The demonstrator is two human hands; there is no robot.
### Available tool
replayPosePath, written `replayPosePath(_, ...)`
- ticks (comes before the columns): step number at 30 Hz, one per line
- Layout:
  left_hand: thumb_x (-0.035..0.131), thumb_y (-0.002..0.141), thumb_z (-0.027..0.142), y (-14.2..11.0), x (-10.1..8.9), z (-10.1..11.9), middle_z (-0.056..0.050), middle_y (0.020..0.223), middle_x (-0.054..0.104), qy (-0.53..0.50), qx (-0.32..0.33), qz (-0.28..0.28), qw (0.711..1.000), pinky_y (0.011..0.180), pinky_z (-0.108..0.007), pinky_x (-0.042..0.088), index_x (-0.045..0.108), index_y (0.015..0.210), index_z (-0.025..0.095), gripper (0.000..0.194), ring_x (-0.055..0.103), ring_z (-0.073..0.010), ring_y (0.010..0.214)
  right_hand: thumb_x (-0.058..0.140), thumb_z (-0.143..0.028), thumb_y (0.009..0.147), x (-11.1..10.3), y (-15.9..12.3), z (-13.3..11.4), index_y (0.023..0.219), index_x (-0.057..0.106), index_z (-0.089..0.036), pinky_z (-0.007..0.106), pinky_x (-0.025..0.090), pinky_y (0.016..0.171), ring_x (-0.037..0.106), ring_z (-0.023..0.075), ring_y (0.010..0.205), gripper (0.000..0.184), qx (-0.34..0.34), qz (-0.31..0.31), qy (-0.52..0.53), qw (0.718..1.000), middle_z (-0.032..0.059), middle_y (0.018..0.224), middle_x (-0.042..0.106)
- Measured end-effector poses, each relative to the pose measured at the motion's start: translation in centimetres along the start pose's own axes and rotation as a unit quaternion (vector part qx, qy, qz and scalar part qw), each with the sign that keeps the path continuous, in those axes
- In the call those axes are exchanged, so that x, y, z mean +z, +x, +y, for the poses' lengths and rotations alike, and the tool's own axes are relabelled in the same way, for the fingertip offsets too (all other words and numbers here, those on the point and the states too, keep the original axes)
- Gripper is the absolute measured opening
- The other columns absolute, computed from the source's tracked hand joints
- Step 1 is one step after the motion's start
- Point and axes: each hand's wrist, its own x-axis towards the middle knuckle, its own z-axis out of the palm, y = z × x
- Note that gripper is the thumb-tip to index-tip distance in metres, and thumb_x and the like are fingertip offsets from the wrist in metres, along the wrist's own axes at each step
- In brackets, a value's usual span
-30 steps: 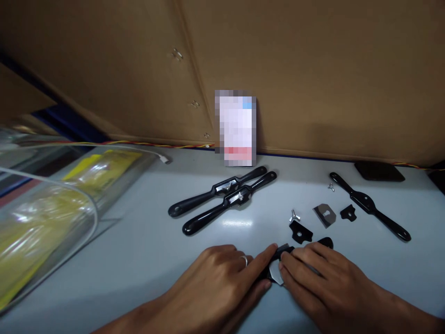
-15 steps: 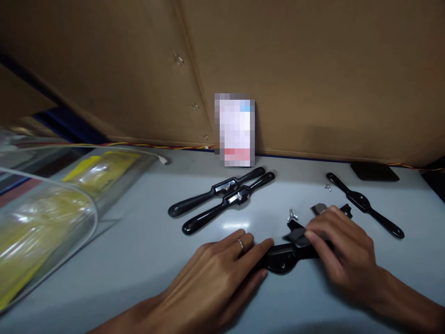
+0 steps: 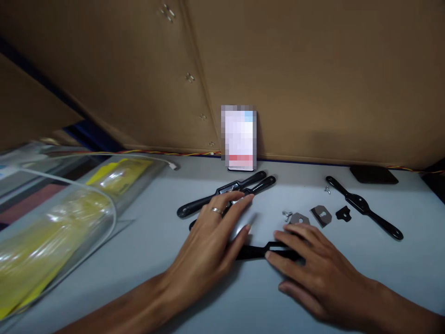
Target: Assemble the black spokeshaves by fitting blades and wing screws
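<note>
My right hand (image 3: 316, 264) lies with spread fingers over a black spokeshave body (image 3: 255, 252), fingertips touching its middle and covering its right end. Stretched out above two more spokeshaves is my left hand (image 3: 212, 232), thumb and fingers apart, nothing held. One of these, the rear spokeshave (image 3: 198, 205), shows most of its handle; the front spokeshave (image 3: 262, 185) is largely hidden by that hand. Beyond my right fingers are a grey blade (image 3: 299, 218), partly covered, a second blade (image 3: 321, 215), a small black cap piece (image 3: 343, 214) and a thumbscrew (image 3: 287, 215).
Another bare spokeshave body (image 3: 358, 202) lies at the right beside a small thumbscrew (image 3: 327, 189). Behind it is a dark flat object (image 3: 373, 175). A phone with a blurred screen (image 3: 241, 139) leans on the cardboard wall (image 3: 313, 83). Yellow plastic-wrapped packs (image 3: 69, 222) and a white cable (image 3: 113, 208) occupy the left.
My left hand has left the spokeshave body and moved up and left over the two spokeshaves. My right hand has let go of the dark flat piece and opened over the body.
</note>
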Motion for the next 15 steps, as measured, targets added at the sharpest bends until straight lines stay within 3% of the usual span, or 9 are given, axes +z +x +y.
replayPosePath(5, 0.041, 0.105, 0.030, 0.3, 0.3, -1.2, -0.013, 0.134, 0.056, 0.023, -0.003, -0.014, 1.000, 0.097, -0.054, 0.050, 0.054, 0.136, 0.021, 0.035, 0.057, -0.0317, 0.120, 0.056, 0.001, 0.091, 1.1, -0.4, 0.5, 0.142, 0.059, -0.016, 0.051, 0.051, 0.112, 0.048, 0.0324, 0.143, 0.054, 0.022, -0.022, -0.021, 0.999, 0.0127, 0.150, 0.057)
replayPosePath(15, 0.044, 0.103, 0.027, 0.3, 0.4, -1.5, -0.011, 0.127, 0.059, -0.013, -0.014, -0.024, 1.000, 0.096, -0.050, 0.052, 0.053, 0.139, 0.022, 0.037, 0.058, -0.0286, 0.115, 0.048, 0.002, 0.091, 1.2, -0.2, 4.2, 0.146, 0.057, -0.015, 0.058, 0.050, 0.111, 0.049, 0.0340, 0.142, 0.058, 0.152, -0.018, -0.102, 0.983, 0.0121, 0.148, 0.057)
